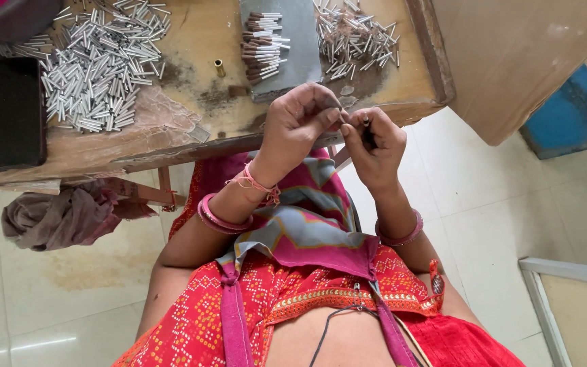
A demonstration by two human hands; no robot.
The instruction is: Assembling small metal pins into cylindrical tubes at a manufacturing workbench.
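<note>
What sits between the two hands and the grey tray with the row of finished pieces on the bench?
Nothing visible. Left hand and right hand meet just off the bench edge, pinching a small dark piece. The grey tray lies directly beyond the fingers; only bare wood lies between.

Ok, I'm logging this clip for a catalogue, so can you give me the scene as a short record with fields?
setting: worn wooden table over a tiled floor, seen from above
left hand: left hand raised near the table edge, fingertips pinched on something too small to tell
right hand: right hand pinching a small dark rod
on table: big heap of silver tubes, smaller heap, grey tray with a row of brown-tipped tubes, a brass piece, a black phone
nearby: crumpled cloth below the table
</note>
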